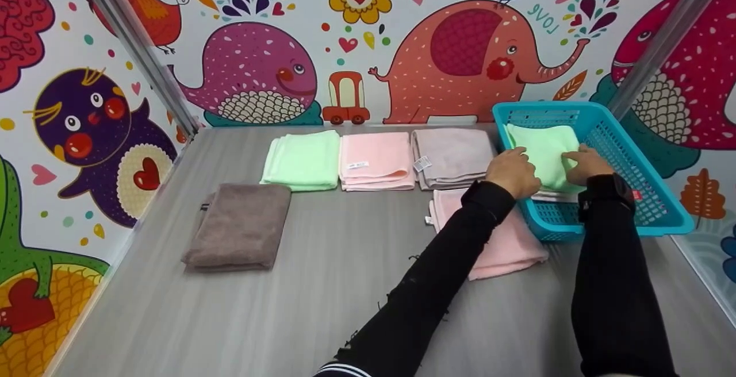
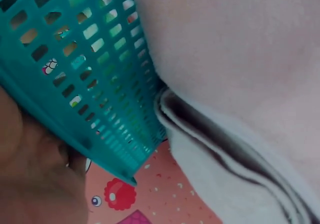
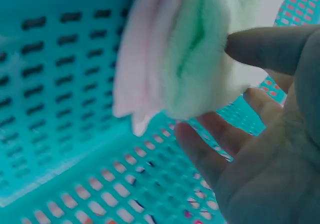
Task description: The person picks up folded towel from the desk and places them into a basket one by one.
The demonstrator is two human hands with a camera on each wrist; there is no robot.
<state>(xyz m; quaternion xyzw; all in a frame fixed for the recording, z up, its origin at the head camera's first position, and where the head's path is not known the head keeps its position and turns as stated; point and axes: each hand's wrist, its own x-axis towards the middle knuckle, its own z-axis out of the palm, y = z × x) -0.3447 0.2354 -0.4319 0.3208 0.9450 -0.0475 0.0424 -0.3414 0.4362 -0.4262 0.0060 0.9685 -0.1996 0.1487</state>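
A folded light green towel (image 1: 543,150) lies on top of paler folded cloth inside the turquoise basket (image 1: 650,184). My left hand (image 1: 513,173) is at the basket's left side, its fingertips at the green towel's left edge; in the left wrist view, part of the left hand (image 2: 35,169) shows outside the basket wall, fingertips hidden. My right hand (image 1: 583,165) reaches inside the basket at the towel's right edge. In the right wrist view, the right hand's (image 3: 260,129) fingers are spread and relaxed, with the thumb against the green towel (image 3: 200,69) and pink cloth (image 3: 137,79) beside it.
Along the back wall lie folded green (image 1: 302,161), pink (image 1: 376,161) and greyish-lilac (image 1: 451,156) towels. A brown towel (image 1: 241,227) is at the left. Another pink towel (image 1: 509,247) sits in front of the basket, partly under my left forearm. Patterned walls border the grey table (image 1: 333,308).
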